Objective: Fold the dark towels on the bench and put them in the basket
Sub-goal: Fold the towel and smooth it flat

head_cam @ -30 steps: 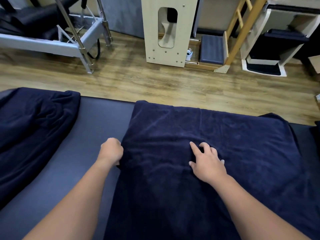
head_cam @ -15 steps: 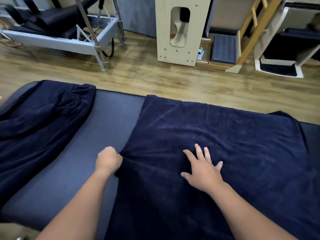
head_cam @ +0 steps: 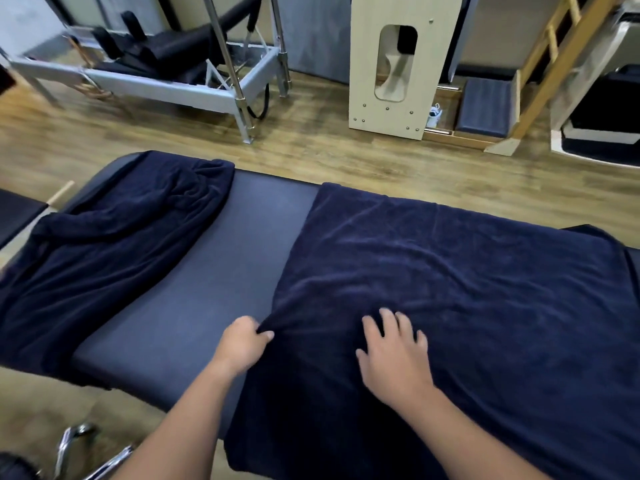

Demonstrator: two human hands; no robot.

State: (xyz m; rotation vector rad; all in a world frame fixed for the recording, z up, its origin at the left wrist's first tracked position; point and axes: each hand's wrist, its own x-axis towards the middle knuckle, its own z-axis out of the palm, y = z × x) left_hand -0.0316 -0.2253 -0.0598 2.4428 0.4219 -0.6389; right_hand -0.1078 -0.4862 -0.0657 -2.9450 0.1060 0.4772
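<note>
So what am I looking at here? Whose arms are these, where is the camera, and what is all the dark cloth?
There is no machine: these are a person's two bare arms, seen from a camera worn on their head, looking forward and down. In front lies a padded bench. A dark towel is spread flat across its right part, and a second, crumpled towel lies on its left end. The left hand pinches the spread towel's left edge, bunching it. The right hand rests flat on top, fingers spread. Behind, on the wooden floor, stands exercise equipment. No basket is in view.
</note>
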